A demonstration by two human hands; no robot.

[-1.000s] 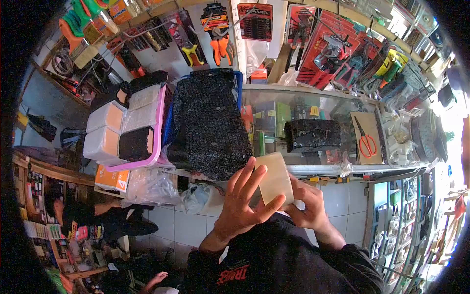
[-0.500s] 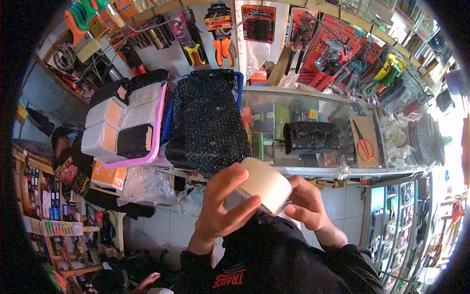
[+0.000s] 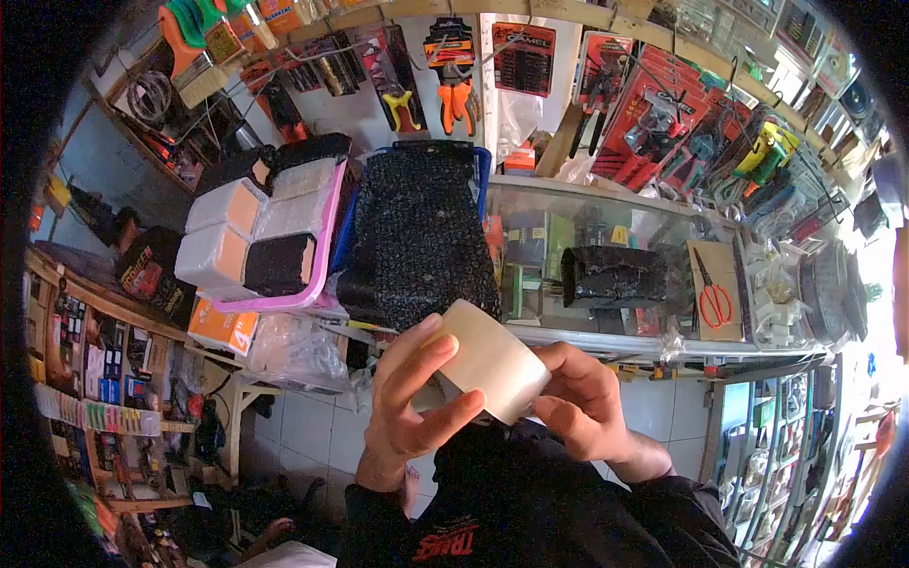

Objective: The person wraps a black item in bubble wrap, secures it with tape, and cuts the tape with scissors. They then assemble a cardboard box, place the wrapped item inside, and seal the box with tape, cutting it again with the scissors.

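A wide roll of clear packing tape is between my hands, in front of my chest. My left hand grips it from the left, thumb and fingers spread over its side and edge, the inner fingers partly hidden. At the roll's right edge, my right hand is closed with thumb and fingertips against the tape. Whether a loose tape end lies in that pinch is too small to tell. Just beyond the roll, black bubble wrap covers a blue basket.
A glass counter carries a black-wrapped parcel and red-handled scissors on cardboard. Wrapped boxes fill a pink basket at left. Tools hang along the back wall. Another person's arm shows low at left.
The roll has turned and tilted slightly in my hands and shifted a little left. The whole scene has moved slightly right and down as my head turned.
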